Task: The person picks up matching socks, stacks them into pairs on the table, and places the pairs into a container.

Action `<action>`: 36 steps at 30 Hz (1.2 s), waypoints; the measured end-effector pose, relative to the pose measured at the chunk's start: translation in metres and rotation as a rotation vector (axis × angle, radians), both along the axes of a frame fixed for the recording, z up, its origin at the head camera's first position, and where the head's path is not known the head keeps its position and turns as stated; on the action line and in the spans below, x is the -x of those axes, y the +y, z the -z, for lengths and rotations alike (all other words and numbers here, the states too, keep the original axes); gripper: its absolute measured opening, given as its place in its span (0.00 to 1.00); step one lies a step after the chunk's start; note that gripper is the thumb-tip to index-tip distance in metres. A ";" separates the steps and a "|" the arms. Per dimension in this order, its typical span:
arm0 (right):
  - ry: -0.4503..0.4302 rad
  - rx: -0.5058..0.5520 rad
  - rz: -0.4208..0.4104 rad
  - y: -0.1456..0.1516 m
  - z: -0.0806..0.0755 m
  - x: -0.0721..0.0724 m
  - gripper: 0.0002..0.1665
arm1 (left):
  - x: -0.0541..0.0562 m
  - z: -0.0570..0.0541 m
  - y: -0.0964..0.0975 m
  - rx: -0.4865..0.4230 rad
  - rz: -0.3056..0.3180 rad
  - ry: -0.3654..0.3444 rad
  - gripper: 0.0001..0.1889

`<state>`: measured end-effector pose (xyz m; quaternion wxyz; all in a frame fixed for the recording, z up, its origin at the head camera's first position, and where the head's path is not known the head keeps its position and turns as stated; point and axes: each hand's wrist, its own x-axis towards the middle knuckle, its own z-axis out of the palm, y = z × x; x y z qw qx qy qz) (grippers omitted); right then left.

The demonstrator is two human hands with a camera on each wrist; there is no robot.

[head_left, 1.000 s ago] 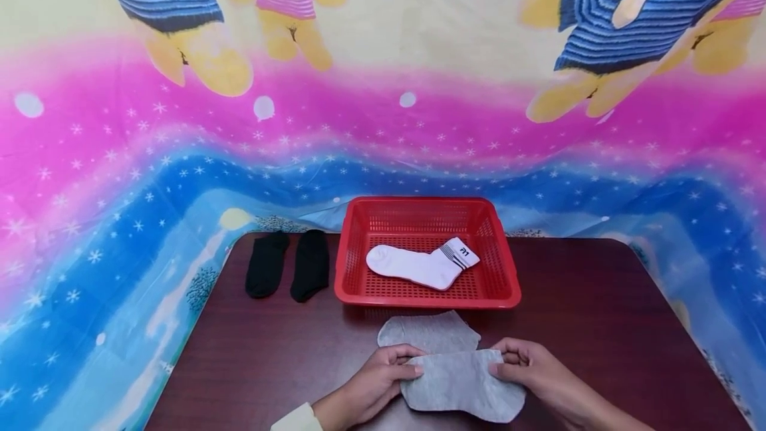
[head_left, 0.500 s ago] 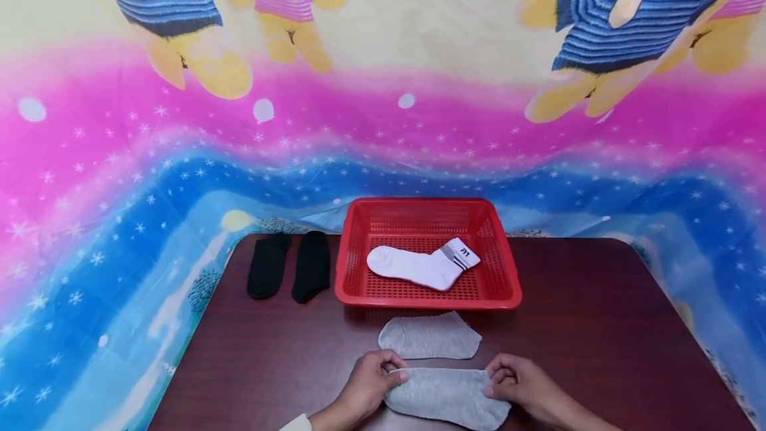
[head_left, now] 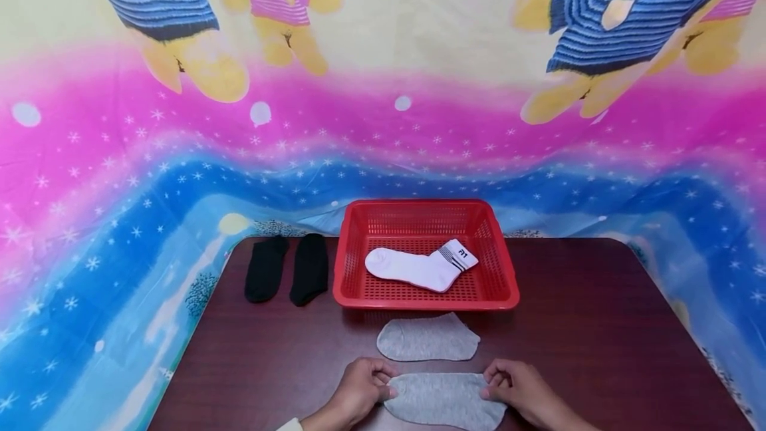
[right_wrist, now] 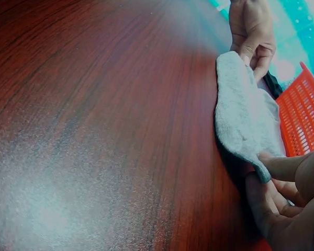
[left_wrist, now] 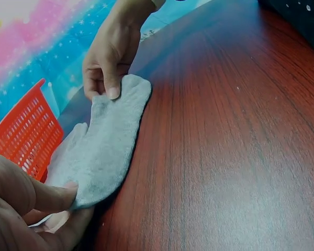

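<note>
A light grey ankle sock (head_left: 443, 399) is stretched flat between both hands, close over the table's front part. My left hand (head_left: 359, 391) pinches its toe end between thumb and fingers; in the left wrist view the thumb (left_wrist: 60, 196) lies on top of the fabric. At the other end my right hand (head_left: 520, 388) pinches the sock near its cuff, and the right wrist view shows the thumb (right_wrist: 282, 166) above and fingers beneath. A second grey sock (head_left: 427, 339) lies flat just beyond, its toe also to the left.
Behind the socks stands a red plastic basket (head_left: 426, 303) with a white sock (head_left: 413, 266) in it, black stripes at its cuff. Two black socks (head_left: 266, 270) lie side by side left of the basket. A printed cloth (head_left: 383, 125) hangs behind the brown table (head_left: 598, 324).
Both hands have brought the held grey sock down toward the table and slightly left, nearer the front edge. The second grey sock, partly covered before, now shows whole.
</note>
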<state>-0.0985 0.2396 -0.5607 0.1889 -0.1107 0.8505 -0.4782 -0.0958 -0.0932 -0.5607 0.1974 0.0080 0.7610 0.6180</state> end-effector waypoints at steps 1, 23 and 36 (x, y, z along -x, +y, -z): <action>-0.006 -0.001 0.001 0.000 0.000 0.000 0.14 | 0.000 0.000 0.000 0.009 -0.005 0.005 0.10; -0.198 0.057 0.012 0.007 -0.003 0.003 0.18 | 0.003 -0.002 -0.002 0.014 -0.018 -0.040 0.08; -0.086 0.135 0.024 -0.003 -0.037 0.022 0.17 | 0.027 -0.022 -0.003 -0.013 -0.055 0.112 0.07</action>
